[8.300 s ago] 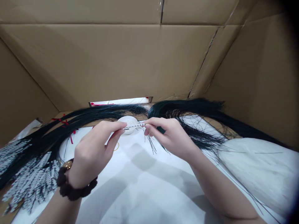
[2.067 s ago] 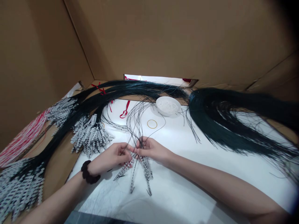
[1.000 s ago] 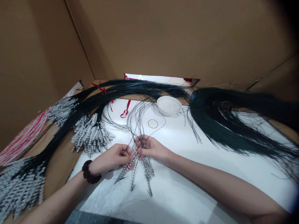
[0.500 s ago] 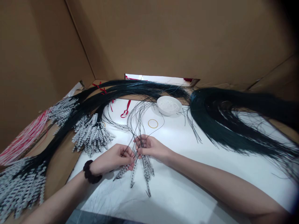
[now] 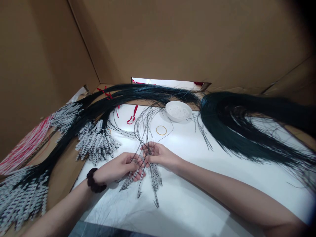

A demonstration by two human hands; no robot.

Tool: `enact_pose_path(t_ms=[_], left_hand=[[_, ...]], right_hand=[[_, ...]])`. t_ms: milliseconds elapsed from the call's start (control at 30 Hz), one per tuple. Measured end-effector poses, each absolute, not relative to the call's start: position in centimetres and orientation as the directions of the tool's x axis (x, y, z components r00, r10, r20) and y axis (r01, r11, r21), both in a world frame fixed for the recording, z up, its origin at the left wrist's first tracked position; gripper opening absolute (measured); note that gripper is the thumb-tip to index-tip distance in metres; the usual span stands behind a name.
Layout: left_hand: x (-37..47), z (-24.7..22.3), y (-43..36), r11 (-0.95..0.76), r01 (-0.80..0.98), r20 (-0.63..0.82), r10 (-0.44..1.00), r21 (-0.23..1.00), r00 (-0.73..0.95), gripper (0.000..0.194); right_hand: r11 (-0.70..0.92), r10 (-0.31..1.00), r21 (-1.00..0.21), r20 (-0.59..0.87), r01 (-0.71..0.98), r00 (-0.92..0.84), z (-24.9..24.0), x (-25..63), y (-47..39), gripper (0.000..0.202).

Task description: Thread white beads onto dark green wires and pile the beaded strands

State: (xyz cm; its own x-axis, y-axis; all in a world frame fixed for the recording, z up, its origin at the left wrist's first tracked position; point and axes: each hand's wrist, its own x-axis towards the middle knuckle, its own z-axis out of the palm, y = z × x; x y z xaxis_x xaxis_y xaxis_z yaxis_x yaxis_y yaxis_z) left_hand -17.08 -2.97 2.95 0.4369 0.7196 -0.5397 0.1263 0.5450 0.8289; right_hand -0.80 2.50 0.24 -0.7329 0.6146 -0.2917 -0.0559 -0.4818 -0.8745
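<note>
So the right hand (image 5: 160, 156) has its grip closed, thumb against fingers, on a bunch of thin dark strands (image 5: 147, 125), with the black-and-white beaded ends (image 5: 155, 177) hanging just below over the white table (image 5: 197, 194). Left hand (image 5: 132, 166) is right beside it, grip nearly closed on a few strands, though it's kinda hard to tell exactly which ones. White bowl (image 5: 178, 113) and a thin yellow ring (image 5: 161, 130) sit past the hands, red ribbon (image 5: 133, 115) off to the left
</note>
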Motion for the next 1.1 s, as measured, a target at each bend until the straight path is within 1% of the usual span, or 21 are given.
enact_pose_path(t_ms=[300,400,500,567,733,967,1100], left_hand=[[-17.1,2.6,-3.0,0.604,0.098,-0.578,0.686,0.791,0.442,0.018],[-17.1,2.4,-3.1,0.592,0.121,-0.578,0.688,0.797,0.439,0.023],[-17.0,2.3,-3.1,0.564,0.136,-0.562,0.709,0.815,0.426,0.028],[-16.9,2.4,-3.1,0.548,0.122,-0.544,0.729,0.828,0.415,0.027],[-17.2,2.8,-2.9,0.49,0.087,-0.481,0.781,0.868,0.398,0.02],[-18.0,2.9,-2.6,0.509,0.133,-0.521,0.782,0.85,0.342,0.022],[-17.7,2.7,-2.7,0.513,0.096,-0.508,0.774,0.853,0.378,0.021]], right_hand=[[-0.466,0.597,-0.882,-0.25,-0.076,-0.762,0.0,-0.8,2.5,0.032],[-0.424,0.584,-0.905,-0.242,-0.037,-0.775,0.0,-0.8,2.6,0.032],[-0.384,0.601,-0.923,-0.262,0.014,-0.756,0.1,-0.7,2.6,0.031],[-0.378,0.611,-0.925,-0.275,0.032,-0.742,0.3,-0.7,2.6,0.031],[-0.423,0.628,-0.906,-0.313,0.025,-0.712,0.7,-0.6,2.7,0.027],[-0.401,0.595,-0.915,-0.3,0.047,-0.745,0.4,-0.4,2.8,0.025],[-0.451,0.633,-0.892,-0.328,0.01,-0.701,0.7,-0.5,2.8,0.022]])
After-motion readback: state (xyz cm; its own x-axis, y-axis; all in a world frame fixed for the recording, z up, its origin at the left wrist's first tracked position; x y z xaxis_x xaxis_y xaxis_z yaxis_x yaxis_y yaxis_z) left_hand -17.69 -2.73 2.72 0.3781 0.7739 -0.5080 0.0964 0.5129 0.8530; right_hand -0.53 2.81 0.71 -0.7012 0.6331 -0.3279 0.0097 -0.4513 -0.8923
